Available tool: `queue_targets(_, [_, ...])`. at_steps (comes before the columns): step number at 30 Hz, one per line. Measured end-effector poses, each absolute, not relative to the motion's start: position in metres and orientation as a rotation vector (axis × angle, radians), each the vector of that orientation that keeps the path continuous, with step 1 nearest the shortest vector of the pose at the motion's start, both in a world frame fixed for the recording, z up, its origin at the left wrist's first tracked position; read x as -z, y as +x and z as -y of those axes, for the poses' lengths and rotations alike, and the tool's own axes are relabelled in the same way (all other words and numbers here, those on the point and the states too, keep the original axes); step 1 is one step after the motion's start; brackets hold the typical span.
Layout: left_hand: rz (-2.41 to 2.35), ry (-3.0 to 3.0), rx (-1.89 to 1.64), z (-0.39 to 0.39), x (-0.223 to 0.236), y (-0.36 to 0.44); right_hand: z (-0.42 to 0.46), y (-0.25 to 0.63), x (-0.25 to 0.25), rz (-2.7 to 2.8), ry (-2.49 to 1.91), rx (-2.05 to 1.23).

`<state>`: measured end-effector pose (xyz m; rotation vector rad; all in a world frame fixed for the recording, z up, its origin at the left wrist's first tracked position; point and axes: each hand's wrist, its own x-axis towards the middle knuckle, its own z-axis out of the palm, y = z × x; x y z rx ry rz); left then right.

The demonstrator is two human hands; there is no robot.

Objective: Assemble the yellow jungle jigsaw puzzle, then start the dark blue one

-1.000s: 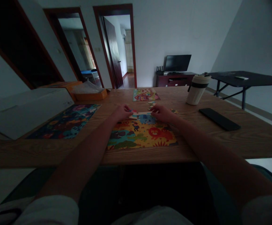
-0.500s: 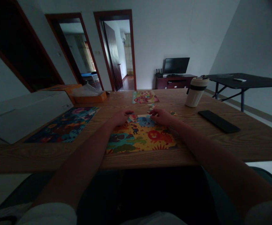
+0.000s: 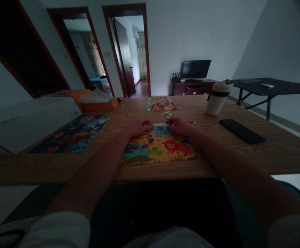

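Note:
A colourful animal jigsaw puzzle [image 3: 160,146] lies flat in front of me, with a red lion, a green crocodile and a blue elephant. My left hand [image 3: 141,127] is at its upper left corner, fingers curled down on a puzzle piece there that is mostly hidden under them. At the upper right edge, beside the elephant, my right hand [image 3: 178,126] grips the puzzle's border with bent fingers. Just beyond the right hand lie loose puzzle pieces [image 3: 168,116]; another loose piece [image 3: 192,122] is to its right.
A pink picture puzzle [image 3: 161,104] lies farther back. On the left are a dark blue puzzle [image 3: 74,134], a white box [image 3: 33,120] and an orange box [image 3: 100,104] with clear plastic. A cream tumbler [image 3: 218,99] and a black flat object [image 3: 241,131] stand and lie on the right.
My left hand has moved right and down onto the puzzle's corner; the red and white piece at its fingers is now out of sight. The right hand stays near the same edge.

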<state>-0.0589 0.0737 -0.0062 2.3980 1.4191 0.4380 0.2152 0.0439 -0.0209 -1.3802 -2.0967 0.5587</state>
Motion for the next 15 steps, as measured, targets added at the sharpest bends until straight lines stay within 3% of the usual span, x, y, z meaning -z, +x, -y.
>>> queue_targets(15, [-1.404, 2.429, -0.425, -0.0734, 0.0075, -0.0583, -0.0476, 0.2192, 0.0223, 2.093, -1.370, -0.514])
